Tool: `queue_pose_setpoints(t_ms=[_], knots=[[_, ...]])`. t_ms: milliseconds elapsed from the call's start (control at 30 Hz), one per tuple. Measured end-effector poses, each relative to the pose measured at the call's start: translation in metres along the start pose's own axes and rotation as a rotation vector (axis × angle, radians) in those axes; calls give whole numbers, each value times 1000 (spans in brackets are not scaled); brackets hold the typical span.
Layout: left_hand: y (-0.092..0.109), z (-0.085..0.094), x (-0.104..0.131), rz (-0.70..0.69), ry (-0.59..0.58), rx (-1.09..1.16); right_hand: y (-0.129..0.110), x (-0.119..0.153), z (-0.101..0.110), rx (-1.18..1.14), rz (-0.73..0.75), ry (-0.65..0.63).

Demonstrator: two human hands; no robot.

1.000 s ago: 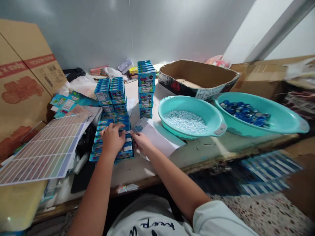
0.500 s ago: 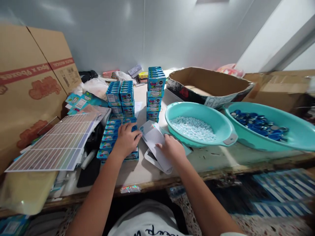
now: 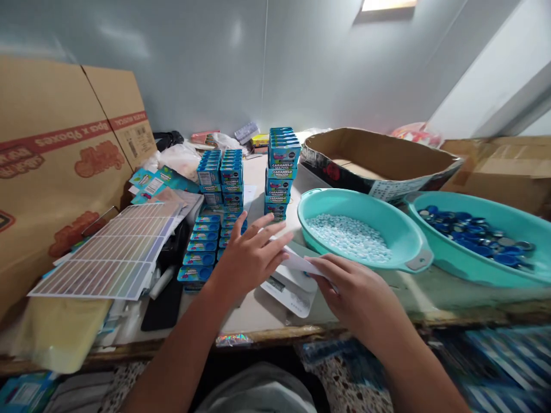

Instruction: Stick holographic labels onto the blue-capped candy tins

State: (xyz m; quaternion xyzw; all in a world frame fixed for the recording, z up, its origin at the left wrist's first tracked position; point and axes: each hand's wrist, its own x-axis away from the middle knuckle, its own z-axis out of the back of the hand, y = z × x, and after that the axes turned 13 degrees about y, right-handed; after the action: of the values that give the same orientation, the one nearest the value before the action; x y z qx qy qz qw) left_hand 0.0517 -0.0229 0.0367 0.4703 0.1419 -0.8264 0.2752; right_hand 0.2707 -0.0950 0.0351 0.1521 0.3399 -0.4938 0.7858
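My right hand (image 3: 353, 292) pinches the right end of a flat white card (image 3: 303, 265), seen nearly edge-on. My left hand (image 3: 253, 252) is open, its fingers spread over the card's left end; whether they touch it I cannot tell. Just under the card lies a white digital scale (image 3: 287, 298) with a small display, partly hidden. Left of my left hand, rows of blue candy boxes (image 3: 198, 258) lie on the table, some of them hidden by that hand. Beyond stand a tall stack of blue boxes (image 3: 282, 172) and a shorter double stack (image 3: 219, 178).
A turquoise basin (image 3: 413, 241) holding small pale candies stands right of the scale. Further right, another turquoise basin (image 3: 508, 221) holds blue and silver lids. Behind them sits a cut-down cardboard tray (image 3: 379, 146). Printed sheets (image 3: 112, 246) and a large carton (image 3: 81, 166) occupy the left.
The card has lifted off the scale and turned edge-on in my right hand. My left hand has moved right from the box rows to the card. The view has shifted slightly.
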Motion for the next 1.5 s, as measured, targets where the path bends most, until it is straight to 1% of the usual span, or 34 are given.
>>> queue_pose_setpoints(t_ms=[67,167,233,367,433,533,667,767,867,1000,1100,1267,1367,1500], knots=[[1,8,-1,-5,51,36,-4,-4,13,30,90,57],[-1,16,2,-32,168,47,-6,-10,20,45,130,119],[-4,19,6,-83,225,37,-7,-11,20,25,125,137],[-7,20,21,-171,279,-17,-9,-12,16,-20,68,156],[-9,19,28,-183,315,-37,-12,-12,14,-53,31,167],[-12,19,35,-189,359,-37,-16,-13,13,-89,14,181],[-13,21,35,-182,357,-15,-17,-14,14,-93,41,186],[-13,26,35,-152,370,20,-19,-16,12,-110,94,155],[-15,33,36,-136,385,56,-26,-20,7,-125,112,124],[-18,42,37,-178,338,91,-39,-25,-1,-93,129,107],[-16,44,34,-172,312,78,-42,-27,-5,-50,179,151],[-7,46,29,-77,234,9,-39,-29,-7,34,309,236],[-8,49,31,-91,271,8,-39,-31,-8,32,343,293],[-14,54,38,-136,335,-16,-46,-33,-10,-26,334,318]])
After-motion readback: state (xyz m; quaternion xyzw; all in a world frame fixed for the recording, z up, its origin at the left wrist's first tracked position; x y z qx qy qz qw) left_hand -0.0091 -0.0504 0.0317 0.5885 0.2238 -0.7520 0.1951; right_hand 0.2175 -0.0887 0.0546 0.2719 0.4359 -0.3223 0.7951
